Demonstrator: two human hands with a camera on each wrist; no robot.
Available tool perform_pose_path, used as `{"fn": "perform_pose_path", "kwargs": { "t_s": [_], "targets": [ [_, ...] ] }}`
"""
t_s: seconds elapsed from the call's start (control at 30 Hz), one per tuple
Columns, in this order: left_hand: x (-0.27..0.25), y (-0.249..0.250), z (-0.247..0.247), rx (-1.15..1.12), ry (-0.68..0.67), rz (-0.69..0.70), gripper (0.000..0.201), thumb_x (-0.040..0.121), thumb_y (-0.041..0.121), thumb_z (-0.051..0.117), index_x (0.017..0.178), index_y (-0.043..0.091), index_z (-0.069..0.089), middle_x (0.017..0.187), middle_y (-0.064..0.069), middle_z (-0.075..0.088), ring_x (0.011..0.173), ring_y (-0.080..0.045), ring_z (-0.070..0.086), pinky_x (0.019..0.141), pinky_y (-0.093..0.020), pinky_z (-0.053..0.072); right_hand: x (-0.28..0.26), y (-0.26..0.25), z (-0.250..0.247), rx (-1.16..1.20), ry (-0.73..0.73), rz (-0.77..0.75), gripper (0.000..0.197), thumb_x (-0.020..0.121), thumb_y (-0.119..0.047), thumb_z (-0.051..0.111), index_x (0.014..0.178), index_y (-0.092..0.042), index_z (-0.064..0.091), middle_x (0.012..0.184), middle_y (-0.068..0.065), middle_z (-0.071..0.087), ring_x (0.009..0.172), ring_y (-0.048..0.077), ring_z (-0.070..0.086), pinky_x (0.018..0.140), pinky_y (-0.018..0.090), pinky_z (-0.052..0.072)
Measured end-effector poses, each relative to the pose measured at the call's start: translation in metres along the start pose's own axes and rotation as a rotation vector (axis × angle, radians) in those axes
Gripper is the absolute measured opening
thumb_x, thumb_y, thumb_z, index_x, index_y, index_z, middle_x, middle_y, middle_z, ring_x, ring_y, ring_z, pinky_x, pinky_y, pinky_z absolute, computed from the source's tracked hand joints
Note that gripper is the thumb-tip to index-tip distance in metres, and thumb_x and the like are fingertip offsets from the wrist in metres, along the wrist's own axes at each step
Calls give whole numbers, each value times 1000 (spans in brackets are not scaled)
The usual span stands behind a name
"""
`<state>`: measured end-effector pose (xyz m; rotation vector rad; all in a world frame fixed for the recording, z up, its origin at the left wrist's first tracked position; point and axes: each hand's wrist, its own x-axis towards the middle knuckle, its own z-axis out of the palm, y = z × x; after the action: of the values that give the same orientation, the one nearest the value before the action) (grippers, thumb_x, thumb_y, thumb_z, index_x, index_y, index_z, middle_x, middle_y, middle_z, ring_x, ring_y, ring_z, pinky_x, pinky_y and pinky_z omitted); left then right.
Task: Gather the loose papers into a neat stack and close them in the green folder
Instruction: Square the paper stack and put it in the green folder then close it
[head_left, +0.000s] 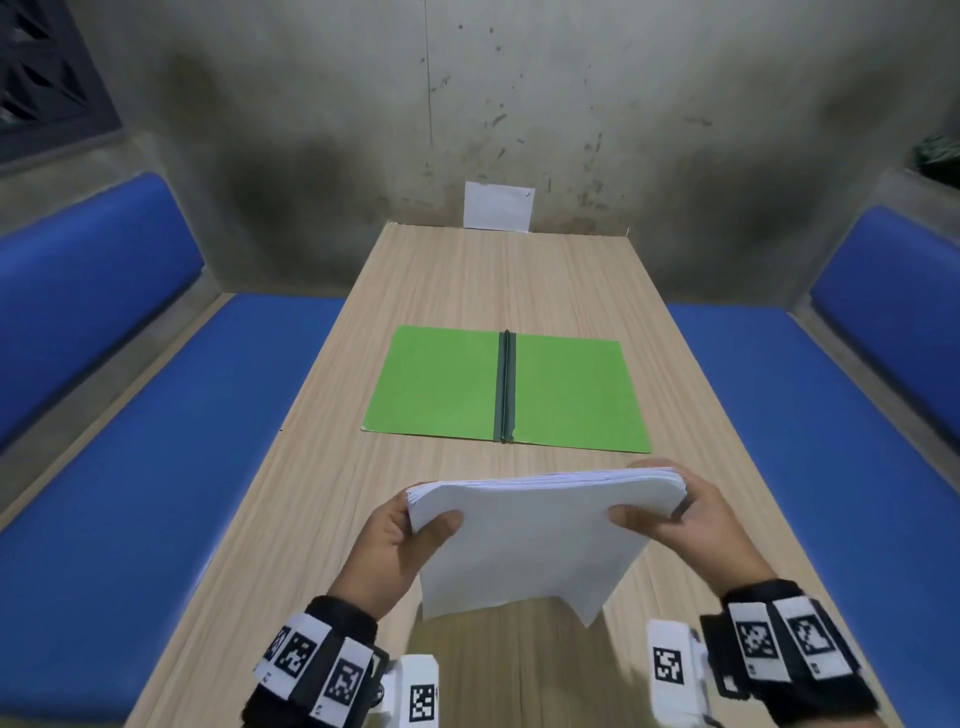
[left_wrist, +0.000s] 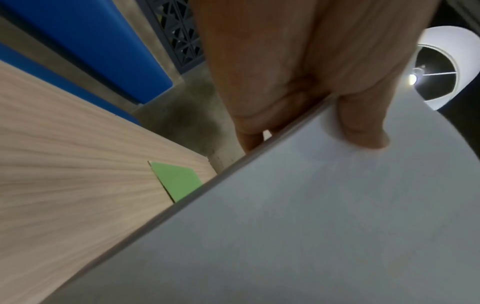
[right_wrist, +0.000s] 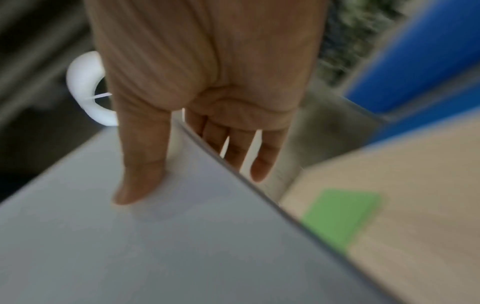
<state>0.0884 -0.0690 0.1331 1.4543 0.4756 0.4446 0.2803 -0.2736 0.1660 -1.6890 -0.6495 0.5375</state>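
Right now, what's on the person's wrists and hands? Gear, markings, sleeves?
Both hands are bare: left hand, right hand. Each wrist carries a black fuzzy wristband, left wristband and right wristband, wrapped with white tiles printed with black square code markers. A white boxy camera unit with its own marker sits on the inner side of each wrist, left and right. No sleeves show.

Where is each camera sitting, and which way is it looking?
Head: worn on the head, looking forward and down the long wooden table at the open green folder and white paper stack; both hands show, left hand, right hand.
Left wrist: looks along the left hand gripping the stack's edge.
Right wrist: blurred, looks along the right hand pinching the stack.
All three share the stack, folder and table.
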Motion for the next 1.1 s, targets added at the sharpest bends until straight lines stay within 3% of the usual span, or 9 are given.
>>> {"fn": "perform_pose_path", "kwargs": {
  "t_s": [0.17, 0.33, 0.43, 0.53, 0.63, 0.83, 0.9, 0.97, 1.1],
  "targets": [
    [7, -13, 4, -49, -54, -132, 44, 49, 26, 86, 90, 16, 72, 84, 2, 75, 80, -12, 69, 68, -22, 55, -2, 32, 27, 147, -44, 158, 45, 55, -18, 80, 98, -16, 68, 93, 0, 76, 88, 13, 70, 65, 19, 54],
    [9, -5, 1, -6, 11, -99, 39, 50, 30, 79, 88, 22, 75, 90, -2, 76, 89, -24, 69, 86, -45, 53, -3, 22, 32, 189, 30, 138, 32, 66, 9, 75, 82, -19, 70, 75, -6, 77, 71, 7, 70, 56, 17, 54],
    [4, 15, -2, 25, -11, 30, 32, 53, 16, 82, 78, 36, 75, 83, 10, 76, 80, -6, 70, 72, -25, 57, -12, 3, 26, 200, 45, 26, 35, 67, 14, 71, 77, -20, 70, 70, -8, 76, 65, 2, 69, 54, 15, 53],
    [-3, 18, -2, 80, 18, 69, 52, 62, -4, 79, 64, 48, 72, 71, 25, 73, 69, 9, 66, 58, -7, 49, -19, 8, 27, 145, 75, 8, 29, 66, 10, 75, 73, -18, 69, 64, -8, 74, 62, 1, 67, 55, 16, 53],
    [-5, -13, -6, 23, 18, -42, 38, 57, 7, 83, 69, 42, 74, 74, 17, 75, 69, 4, 68, 59, -13, 52, -21, 37, 40, 107, 48, 130, 30, 67, 11, 74, 66, -19, 70, 64, -5, 74, 62, 5, 66, 58, 20, 54],
    [2, -66, -10, -2, -19, -310, 37, 48, 14, 85, 76, 35, 76, 81, 8, 77, 78, -9, 71, 65, -23, 57, -13, 86, 58, 149, -4, 363, 32, 64, 14, 75, 55, -14, 66, 45, -9, 67, 44, -5, 60, 43, 10, 47],
    [6, -76, -11, 11, -37, -358, 44, 32, 27, 93, 72, 33, 77, 78, 8, 77, 75, -8, 71, 61, -21, 56, -10, 97, 57, 211, -50, 423, 24, 46, 1, 89, 55, -12, 72, 54, -2, 71, 54, 5, 66, 51, 18, 53],
    [11, -81, -12, 42, -52, -384, 40, 31, 31, 93, 68, 34, 77, 76, 10, 77, 73, -7, 71, 60, -18, 54, -8, 109, 57, 163, -99, 459, 43, 24, -25, 95, 60, -14, 73, 58, -5, 73, 67, 12, 67, 57, 19, 54],
    [30, -86, -19, 86, -113, -421, 55, 26, 42, 92, 74, 17, 79, 81, 2, 78, 78, -11, 73, 64, -19, 55, -3, 119, 55, 159, -93, 441, 30, 58, -13, 81, 87, -12, 73, 72, -9, 77, 81, 10, 71, 63, 14, 53]
  ]
}}
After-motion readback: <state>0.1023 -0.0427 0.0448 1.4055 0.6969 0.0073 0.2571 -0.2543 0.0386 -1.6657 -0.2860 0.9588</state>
